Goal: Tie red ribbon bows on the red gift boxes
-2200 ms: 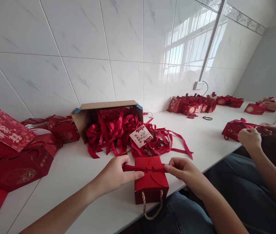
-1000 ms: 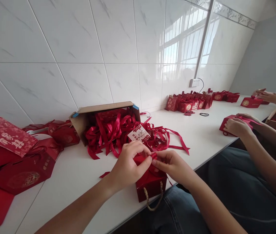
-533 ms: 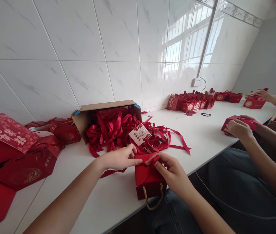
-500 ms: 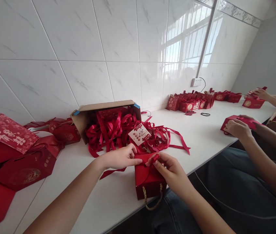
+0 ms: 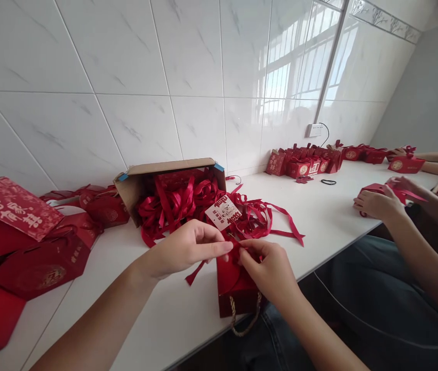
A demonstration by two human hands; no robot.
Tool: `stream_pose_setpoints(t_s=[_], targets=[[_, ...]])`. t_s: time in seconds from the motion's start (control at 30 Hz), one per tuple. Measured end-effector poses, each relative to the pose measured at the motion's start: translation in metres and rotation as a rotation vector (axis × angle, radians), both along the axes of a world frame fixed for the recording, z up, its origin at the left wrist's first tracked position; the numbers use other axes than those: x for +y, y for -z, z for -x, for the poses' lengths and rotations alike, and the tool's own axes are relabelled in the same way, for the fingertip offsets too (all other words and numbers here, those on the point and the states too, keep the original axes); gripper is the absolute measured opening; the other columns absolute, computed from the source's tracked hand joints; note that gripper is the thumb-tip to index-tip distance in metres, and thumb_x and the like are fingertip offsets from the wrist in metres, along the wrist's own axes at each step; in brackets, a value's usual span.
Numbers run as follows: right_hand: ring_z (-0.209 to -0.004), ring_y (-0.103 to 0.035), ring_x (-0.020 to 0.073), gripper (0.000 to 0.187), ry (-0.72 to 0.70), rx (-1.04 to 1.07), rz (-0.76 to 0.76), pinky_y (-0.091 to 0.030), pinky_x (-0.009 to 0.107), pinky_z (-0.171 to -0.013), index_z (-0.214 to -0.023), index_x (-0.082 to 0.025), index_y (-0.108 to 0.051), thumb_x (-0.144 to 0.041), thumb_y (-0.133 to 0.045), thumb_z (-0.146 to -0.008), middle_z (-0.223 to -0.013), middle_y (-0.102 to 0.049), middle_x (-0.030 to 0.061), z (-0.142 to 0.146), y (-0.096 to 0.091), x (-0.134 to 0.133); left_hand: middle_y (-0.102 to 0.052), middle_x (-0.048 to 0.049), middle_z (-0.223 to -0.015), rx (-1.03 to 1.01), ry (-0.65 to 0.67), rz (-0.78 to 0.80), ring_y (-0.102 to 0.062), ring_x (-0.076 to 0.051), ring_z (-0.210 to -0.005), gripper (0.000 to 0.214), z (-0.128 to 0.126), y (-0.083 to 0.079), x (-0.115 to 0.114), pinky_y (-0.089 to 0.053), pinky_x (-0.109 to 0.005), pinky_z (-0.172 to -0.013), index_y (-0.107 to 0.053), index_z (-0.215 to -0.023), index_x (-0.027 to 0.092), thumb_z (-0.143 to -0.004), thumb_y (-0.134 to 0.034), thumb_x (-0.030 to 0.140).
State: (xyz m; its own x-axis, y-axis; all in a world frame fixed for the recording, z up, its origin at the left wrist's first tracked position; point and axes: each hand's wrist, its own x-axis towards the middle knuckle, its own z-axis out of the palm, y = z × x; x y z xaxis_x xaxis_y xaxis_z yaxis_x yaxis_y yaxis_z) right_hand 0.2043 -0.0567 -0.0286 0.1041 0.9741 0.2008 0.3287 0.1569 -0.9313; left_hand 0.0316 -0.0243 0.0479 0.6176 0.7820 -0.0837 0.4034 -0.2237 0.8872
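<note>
A red gift box with a gold rope handle rests at the table's front edge before me. Above its top, my left hand pinches a red ribbon, thumb against fingers. My right hand is closed on the same ribbon beside it, low over the lid. One ribbon tail hangs out to the left under my left hand. The fingers hide most of the ribbon's middle. Just behind the box lie a square printed card and a heap of loose red ribbons.
A cardboard box lies on its side, spilling ribbons. Several red gift boxes are piled at left, and more stand along the wall. At right, a co-worker's hand works on another red box. A black loop lies on the table.
My left hand has lifted off the lid and moved right, its fingers now pinching the ribbon near my right hand. The ribbon tail at left has shifted right.
</note>
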Motion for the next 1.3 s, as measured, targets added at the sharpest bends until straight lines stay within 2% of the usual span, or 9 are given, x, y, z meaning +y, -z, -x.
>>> stream_pose_setpoints(t_s=[0.13,0.2,0.33,0.47,0.6,0.83,1.0,1.1,1.3], targets=[[-0.068,-0.059,0.0165,0.019,-0.16,-0.1,-0.222,-0.043,0.027,-0.064,-0.08,-0.019,-0.071,-0.02,-0.052,-0.08,-0.075,-0.069,0.0033,0.0,0.002,-0.008,-0.064,-0.0023,-0.075,-0.271,-0.009,0.007,-0.057,-0.014,-0.076,0.02,-0.014,0.011,-0.004,-0.045,-0.022,-0.071,-0.07,-0.076,0.016,-0.081,-0.065,0.035],[-0.069,-0.057,0.0159,0.017,-0.215,-0.12,-0.279,-0.042,0.026,-0.064,-0.075,-0.018,-0.069,-0.021,-0.054,-0.082,-0.075,-0.067,0.003,0.0,0.003,-0.011,-0.067,-0.005,-0.097,-0.338,0.059,0.006,-0.059,-0.019,-0.098,0.024,-0.019,0.018,-0.004,-0.045,-0.026,-0.086,-0.071,-0.096,0.02,-0.086,-0.06,0.039],[-0.062,-0.051,0.0147,0.031,-0.173,-0.083,-0.205,-0.038,0.025,-0.058,-0.062,-0.017,-0.062,-0.033,-0.052,-0.087,-0.064,-0.061,0.003,-0.001,0.006,-0.008,-0.05,-0.0034,-0.137,-0.306,0.056,-0.029,-0.04,-0.02,-0.13,0.047,-0.018,0.021,0.001,-0.031,-0.032,-0.108,-0.048,-0.134,0.03,-0.092,-0.042,0.051],[-0.057,-0.046,0.0131,0.035,-0.206,0.054,-0.079,-0.034,0.024,-0.052,-0.065,-0.016,-0.06,-0.039,-0.049,-0.088,-0.062,-0.057,0.002,-0.001,0.008,-0.003,-0.061,-0.006,-0.122,0.004,-0.059,-0.154,-0.053,-0.025,-0.115,0.049,-0.009,0.018,0.006,-0.043,-0.034,-0.095,-0.059,-0.12,0.025,-0.082,-0.056,0.056],[-0.058,-0.046,0.0129,0.036,-0.217,0.086,-0.075,-0.034,0.024,-0.052,-0.064,-0.016,-0.059,-0.04,-0.048,-0.088,-0.061,-0.057,0.0018,-0.004,0.008,-0.002,-0.071,-0.0024,-0.094,0.203,-0.084,-0.304,-0.063,-0.023,-0.088,0.029,-0.006,0.021,0.009,-0.048,-0.029,-0.075,-0.071,-0.091,0.023,-0.072,-0.07,0.045],[-0.067,-0.058,0.0163,0.017,-0.145,0.138,-0.129,-0.041,0.026,-0.06,-0.08,-0.019,-0.054,-0.035,-0.053,-0.086,-0.07,-0.067,0.0029,-0.006,0.012,-0.004,-0.07,-0.0036,-0.081,0.148,-0.11,-0.292,-0.063,-0.021,-0.081,0.023,-0.015,0.032,0.008,-0.048,-0.031,-0.077,-0.064,-0.066,0.017,-0.075,-0.067,0.038],[-0.05,-0.048,0.0121,0.02,0.032,0.118,-0.105,-0.034,0.023,-0.05,-0.086,-0.023,-0.038,-0.032,-0.056,-0.084,-0.061,-0.064,-0.0039,-0.004,0.015,-0.004,-0.068,-0.0028,-0.085,0.04,-0.049,-0.272,-0.063,-0.02,-0.085,0.017,-0.021,0.038,0.007,-0.048,-0.031,-0.08,-0.058,-0.07,0.017,-0.076,-0.067,0.031],[-0.061,-0.055,0.0137,0.007,0.001,0.003,-0.214,-0.041,0.025,-0.058,-0.089,-0.021,-0.051,-0.028,-0.051,-0.087,-0.068,-0.065,-0.0011,-0.007,0.012,-0.005,-0.067,-0.0019,-0.083,0.01,-0.046,-0.268,-0.062,-0.018,-0.083,0.015,-0.023,0.039,0.009,-0.048,-0.029,-0.078,-0.061,-0.076,0.017,-0.073,-0.07,0.029],[-0.08,-0.058,0.0193,0.02,-0.09,-0.214,-0.321,-0.049,0.031,-0.071,-0.097,-0.021,-0.069,-0.033,-0.057,-0.087,-0.09,-0.061,0.0074,-0.017,0.013,-0.007,-0.067,-0.0011,-0.073,0.023,-0.157,-0.296,-0.06,-0.017,-0.073,0.011,-0.024,0.04,0.01,-0.047,-0.026,-0.067,-0.063,-0.069,0.017,-0.071,-0.07,0.026]])
